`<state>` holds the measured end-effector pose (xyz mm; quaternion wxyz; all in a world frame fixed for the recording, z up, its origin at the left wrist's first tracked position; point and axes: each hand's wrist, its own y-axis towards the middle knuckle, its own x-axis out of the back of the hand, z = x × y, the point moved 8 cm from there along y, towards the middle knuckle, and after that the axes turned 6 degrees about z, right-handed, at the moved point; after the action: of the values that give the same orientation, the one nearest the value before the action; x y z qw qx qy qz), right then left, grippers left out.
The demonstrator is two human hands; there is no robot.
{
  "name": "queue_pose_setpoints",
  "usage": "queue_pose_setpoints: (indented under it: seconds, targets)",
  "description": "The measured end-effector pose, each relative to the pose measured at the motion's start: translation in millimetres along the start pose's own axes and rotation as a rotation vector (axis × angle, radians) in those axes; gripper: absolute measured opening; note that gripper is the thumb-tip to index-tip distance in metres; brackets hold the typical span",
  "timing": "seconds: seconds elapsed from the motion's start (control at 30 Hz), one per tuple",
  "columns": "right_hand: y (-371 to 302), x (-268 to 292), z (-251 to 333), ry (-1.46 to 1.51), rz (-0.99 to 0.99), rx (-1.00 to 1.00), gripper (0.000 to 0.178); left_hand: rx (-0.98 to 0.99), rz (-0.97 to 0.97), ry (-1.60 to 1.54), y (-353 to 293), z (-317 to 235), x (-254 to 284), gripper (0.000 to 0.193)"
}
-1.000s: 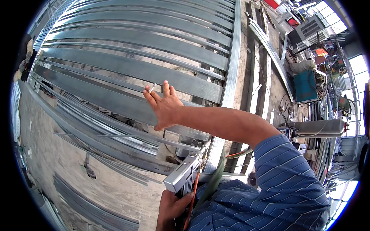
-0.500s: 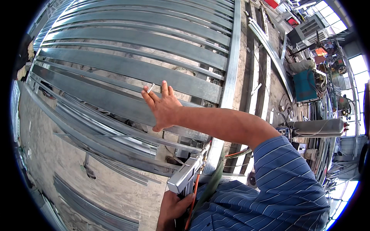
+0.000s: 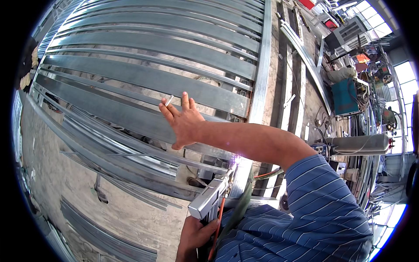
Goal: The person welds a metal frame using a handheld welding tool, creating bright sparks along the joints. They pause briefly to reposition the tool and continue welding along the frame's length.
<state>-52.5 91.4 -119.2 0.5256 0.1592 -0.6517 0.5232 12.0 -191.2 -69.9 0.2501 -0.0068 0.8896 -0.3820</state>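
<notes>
In my left hand (image 3: 198,236), at the bottom, the fingers are wrapped round the handle of a boxy silver welding gun (image 3: 208,198). Its nozzle touches or nearly touches the joint between a slat and the long steel side rail (image 3: 241,179), where a small purple-white glow shows. My right hand (image 3: 187,124) lies spread on the wide galvanized steel slats (image 3: 109,111), palm down. A white cigarette (image 3: 169,101) is held between two of its fingers. An orange hose (image 3: 221,214) and a green sleeve (image 3: 240,209) run down from the gun.
The slatted steel frame stretches far up and left. Loose steel profiles (image 3: 131,150) lie beneath and beside it at the left. To the right are long beams (image 3: 286,91), a teal machine (image 3: 345,97), and a grey gas cylinder (image 3: 362,144) with cables.
A purple-white glow has appeared at the gun's nozzle. Both hands have stayed almost in place, shifting only slightly left.
</notes>
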Motion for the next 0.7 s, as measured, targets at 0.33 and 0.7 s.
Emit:
queue_pose_setpoints:
  seconds: [0.33,0.7]
  targets:
    - [-0.7,-0.1,-1.0,0.020,-0.014,0.008,0.143,0.016,-0.003,-0.010,-1.7,5.1,1.4,0.044]
    - [-3.9,2.6,-0.5,0.005,-0.018,0.000,0.142,0.014,-0.006,-0.046,-2.5,1.2,1.1,0.042]
